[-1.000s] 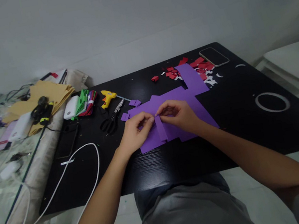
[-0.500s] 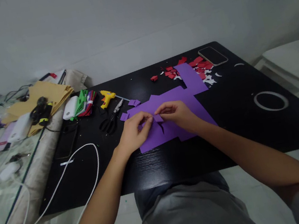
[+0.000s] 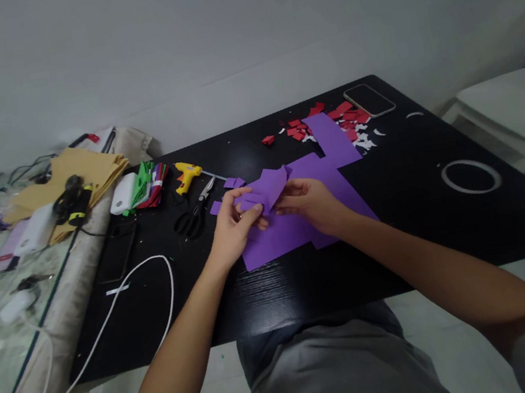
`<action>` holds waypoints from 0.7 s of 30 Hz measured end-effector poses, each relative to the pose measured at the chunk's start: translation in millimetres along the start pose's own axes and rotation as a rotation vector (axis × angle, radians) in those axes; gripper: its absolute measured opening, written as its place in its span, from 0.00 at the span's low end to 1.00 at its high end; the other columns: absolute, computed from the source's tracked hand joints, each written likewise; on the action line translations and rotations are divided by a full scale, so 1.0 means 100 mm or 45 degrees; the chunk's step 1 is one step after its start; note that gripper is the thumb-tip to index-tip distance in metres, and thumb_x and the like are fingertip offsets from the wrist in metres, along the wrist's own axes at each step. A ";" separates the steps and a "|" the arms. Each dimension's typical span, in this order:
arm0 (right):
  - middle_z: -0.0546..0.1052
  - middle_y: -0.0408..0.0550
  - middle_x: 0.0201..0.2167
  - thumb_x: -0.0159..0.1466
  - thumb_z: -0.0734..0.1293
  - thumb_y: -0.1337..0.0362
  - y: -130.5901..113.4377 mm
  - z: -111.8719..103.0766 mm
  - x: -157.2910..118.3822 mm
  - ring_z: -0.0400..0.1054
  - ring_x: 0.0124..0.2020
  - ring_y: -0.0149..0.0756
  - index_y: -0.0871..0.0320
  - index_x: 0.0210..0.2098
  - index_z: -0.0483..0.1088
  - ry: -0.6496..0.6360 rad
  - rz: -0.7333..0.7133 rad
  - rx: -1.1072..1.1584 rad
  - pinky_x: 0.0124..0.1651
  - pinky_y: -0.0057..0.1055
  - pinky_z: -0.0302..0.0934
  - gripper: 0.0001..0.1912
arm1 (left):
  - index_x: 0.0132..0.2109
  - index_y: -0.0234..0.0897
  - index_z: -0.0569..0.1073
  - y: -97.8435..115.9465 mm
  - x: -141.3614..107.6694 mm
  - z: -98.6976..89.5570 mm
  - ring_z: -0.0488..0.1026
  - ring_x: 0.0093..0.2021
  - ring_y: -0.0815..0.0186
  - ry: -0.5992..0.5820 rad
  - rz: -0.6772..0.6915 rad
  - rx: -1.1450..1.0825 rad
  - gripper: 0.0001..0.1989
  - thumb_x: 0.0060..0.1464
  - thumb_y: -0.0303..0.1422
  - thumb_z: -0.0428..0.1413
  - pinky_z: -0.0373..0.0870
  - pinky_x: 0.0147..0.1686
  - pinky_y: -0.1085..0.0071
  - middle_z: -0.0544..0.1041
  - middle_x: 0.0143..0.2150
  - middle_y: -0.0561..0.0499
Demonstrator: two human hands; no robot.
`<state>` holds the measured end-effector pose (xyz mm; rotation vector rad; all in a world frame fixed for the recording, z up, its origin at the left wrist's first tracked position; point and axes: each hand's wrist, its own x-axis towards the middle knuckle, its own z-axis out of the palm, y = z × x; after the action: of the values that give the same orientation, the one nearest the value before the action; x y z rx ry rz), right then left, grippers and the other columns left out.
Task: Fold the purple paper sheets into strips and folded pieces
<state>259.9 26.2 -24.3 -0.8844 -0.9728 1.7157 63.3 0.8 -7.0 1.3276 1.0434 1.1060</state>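
Observation:
Between my hands is a small folded piece of purple paper [image 3: 275,187], tilted up above larger purple sheets. My left hand [image 3: 234,228] pinches its left part between thumb and fingers. At its right edge, my right hand [image 3: 312,204] grips it with thumb and fingertips. Beneath both hands, the larger purple paper sheets [image 3: 343,192] lie overlapping on the black table [image 3: 418,216]. Small purple folded pieces [image 3: 234,182] rest just beyond my left hand. The fingers partly cover the held piece, so its full shape is hidden.
Left of the sheets are black-handled scissors [image 3: 189,223] and a yellow glue gun [image 3: 186,176]. Red and white paper scraps [image 3: 348,119] lie at the back beside a phone [image 3: 370,100]. A tape ring [image 3: 471,177] sits right. A white cable [image 3: 171,273] loops at the left.
The small purple piece has been turned and lifted, so a wider flap now stands up between my hands. My left hand has rotated, with its fingers now behind the paper.

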 end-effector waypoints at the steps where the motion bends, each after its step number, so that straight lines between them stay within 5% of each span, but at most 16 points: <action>1: 0.84 0.47 0.36 0.45 0.85 0.58 0.01 0.01 0.00 0.79 0.36 0.37 0.56 0.34 0.78 0.027 -0.025 0.002 0.47 0.40 0.77 0.21 | 0.55 0.39 0.65 0.00 0.00 0.01 0.80 0.26 0.64 -0.017 -0.023 -0.020 0.25 0.57 0.39 0.66 0.79 0.33 0.66 0.79 0.27 0.56; 8: 0.81 0.44 0.33 0.47 0.83 0.59 0.03 0.04 -0.02 0.77 0.34 0.36 0.56 0.35 0.76 0.077 -0.083 -0.104 0.45 0.39 0.75 0.21 | 0.57 0.38 0.65 -0.03 -0.01 0.05 0.82 0.27 0.62 -0.001 -0.050 0.000 0.28 0.54 0.35 0.67 0.81 0.36 0.63 0.81 0.28 0.55; 16: 0.79 0.46 0.33 0.56 0.76 0.59 0.02 0.02 -0.03 0.73 0.34 0.37 0.54 0.31 0.77 0.147 -0.562 -0.659 0.41 0.37 0.70 0.07 | 0.52 0.39 0.73 0.02 -0.03 0.04 0.81 0.32 0.62 -0.062 -0.025 0.049 0.24 0.48 0.34 0.70 0.80 0.39 0.62 0.82 0.36 0.53; 21: 0.83 0.48 0.37 0.59 0.73 0.61 -0.02 0.04 -0.07 0.76 0.37 0.39 0.53 0.37 0.82 0.029 -0.517 -0.677 0.43 0.38 0.72 0.07 | 0.44 0.38 0.75 0.00 0.00 0.00 0.78 0.39 0.63 -0.026 0.104 0.227 0.17 0.47 0.33 0.70 0.75 0.43 0.65 0.80 0.40 0.51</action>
<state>259.3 19.2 -19.6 -0.9515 -1.5144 1.1152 63.0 0.7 -7.2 1.5321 1.1015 1.0772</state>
